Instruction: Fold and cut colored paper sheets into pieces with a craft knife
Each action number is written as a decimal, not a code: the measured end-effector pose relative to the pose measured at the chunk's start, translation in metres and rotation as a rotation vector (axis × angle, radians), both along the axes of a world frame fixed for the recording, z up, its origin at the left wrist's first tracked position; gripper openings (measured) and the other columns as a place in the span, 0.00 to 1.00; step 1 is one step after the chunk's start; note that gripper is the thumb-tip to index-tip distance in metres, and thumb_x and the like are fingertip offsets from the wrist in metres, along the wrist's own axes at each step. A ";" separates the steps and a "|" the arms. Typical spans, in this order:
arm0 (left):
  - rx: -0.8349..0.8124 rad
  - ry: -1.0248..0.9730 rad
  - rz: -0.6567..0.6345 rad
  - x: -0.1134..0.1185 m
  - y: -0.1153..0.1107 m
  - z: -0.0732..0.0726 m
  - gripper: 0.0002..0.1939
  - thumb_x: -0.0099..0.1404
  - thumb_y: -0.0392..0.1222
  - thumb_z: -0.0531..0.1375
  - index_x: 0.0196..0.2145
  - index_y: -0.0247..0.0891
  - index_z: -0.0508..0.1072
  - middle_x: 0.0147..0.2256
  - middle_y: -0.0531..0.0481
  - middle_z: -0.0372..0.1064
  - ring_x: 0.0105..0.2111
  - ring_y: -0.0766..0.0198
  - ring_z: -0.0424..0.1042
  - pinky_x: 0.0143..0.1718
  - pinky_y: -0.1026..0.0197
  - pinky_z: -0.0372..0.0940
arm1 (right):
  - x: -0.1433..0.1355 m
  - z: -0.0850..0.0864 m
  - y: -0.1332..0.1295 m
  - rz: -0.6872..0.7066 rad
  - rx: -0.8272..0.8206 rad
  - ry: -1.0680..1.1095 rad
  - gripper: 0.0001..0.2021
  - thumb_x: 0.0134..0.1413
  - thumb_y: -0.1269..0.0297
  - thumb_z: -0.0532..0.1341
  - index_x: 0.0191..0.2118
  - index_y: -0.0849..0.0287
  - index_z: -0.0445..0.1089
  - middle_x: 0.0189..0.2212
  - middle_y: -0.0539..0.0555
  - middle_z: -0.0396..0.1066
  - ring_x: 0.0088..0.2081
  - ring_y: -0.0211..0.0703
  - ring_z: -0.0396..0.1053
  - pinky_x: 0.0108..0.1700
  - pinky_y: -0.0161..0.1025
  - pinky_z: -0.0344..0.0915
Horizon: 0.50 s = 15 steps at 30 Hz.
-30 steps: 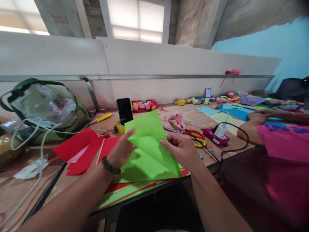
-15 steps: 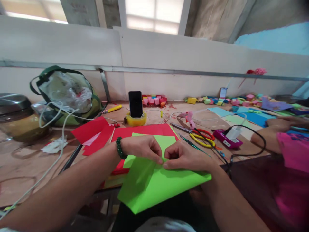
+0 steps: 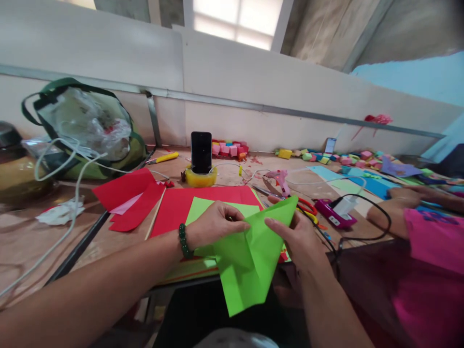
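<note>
Green paper [image 3: 242, 270] hung over the near edge of the table [image 3: 152, 274], bright and matte, bent along several creases, with 1 pointed corner rising at the right and the opposite end drooping toward the near side. The left hand [image 3: 217, 223], below a dark green beaded bracelet [image 3: 184, 240], was partly closed, its thumb and fingers pinching the upper left part of the paper. The right hand [image 3: 304, 239] was half open around the right edge, thumb on the near face and fingers behind, gripping it. Farther off, a paler green sheet [image 3: 197, 208] lay on red paper [image 3: 174, 205], partly covered by the left hand
</note>
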<state>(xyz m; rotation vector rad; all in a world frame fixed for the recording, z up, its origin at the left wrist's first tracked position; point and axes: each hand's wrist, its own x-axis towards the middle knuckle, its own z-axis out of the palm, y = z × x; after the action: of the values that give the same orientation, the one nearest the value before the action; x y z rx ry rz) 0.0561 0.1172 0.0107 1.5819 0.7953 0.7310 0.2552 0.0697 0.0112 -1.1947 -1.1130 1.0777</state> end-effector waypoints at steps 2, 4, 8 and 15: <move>-0.047 -0.019 -0.017 0.001 -0.003 0.001 0.14 0.50 0.47 0.67 0.22 0.33 0.71 0.20 0.56 0.61 0.21 0.72 0.56 0.23 0.67 0.50 | -0.003 0.003 -0.003 -0.066 0.024 -0.055 0.39 0.35 0.56 0.75 0.56 0.59 0.66 0.36 0.55 0.77 0.32 0.46 0.74 0.34 0.41 0.72; -0.093 -0.029 -0.031 0.000 -0.004 0.002 0.14 0.49 0.47 0.68 0.23 0.33 0.71 0.21 0.56 0.62 0.22 0.72 0.58 0.24 0.67 0.52 | -0.002 0.005 -0.006 -0.111 0.051 -0.108 0.37 0.36 0.56 0.75 0.55 0.59 0.67 0.35 0.54 0.76 0.31 0.46 0.73 0.34 0.41 0.72; -0.169 -0.050 -0.060 0.000 -0.004 0.003 0.14 0.46 0.45 0.71 0.22 0.33 0.72 0.21 0.56 0.65 0.22 0.72 0.61 0.24 0.68 0.53 | -0.001 0.006 -0.012 -0.158 0.111 -0.169 0.37 0.36 0.57 0.75 0.55 0.58 0.65 0.34 0.52 0.75 0.32 0.45 0.73 0.33 0.41 0.73; -0.305 -0.130 -0.155 -0.003 -0.002 -0.004 0.11 0.46 0.41 0.71 0.28 0.33 0.78 0.26 0.51 0.75 0.24 0.68 0.70 0.28 0.67 0.63 | -0.002 0.009 -0.019 -0.222 0.214 -0.261 0.38 0.38 0.58 0.74 0.58 0.58 0.65 0.41 0.56 0.75 0.36 0.48 0.73 0.35 0.42 0.74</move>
<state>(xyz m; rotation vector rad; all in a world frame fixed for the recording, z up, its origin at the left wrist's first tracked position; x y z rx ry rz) 0.0528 0.1148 0.0063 1.2916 0.6474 0.5646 0.2529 0.0508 0.0207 -1.2757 -1.2278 0.6284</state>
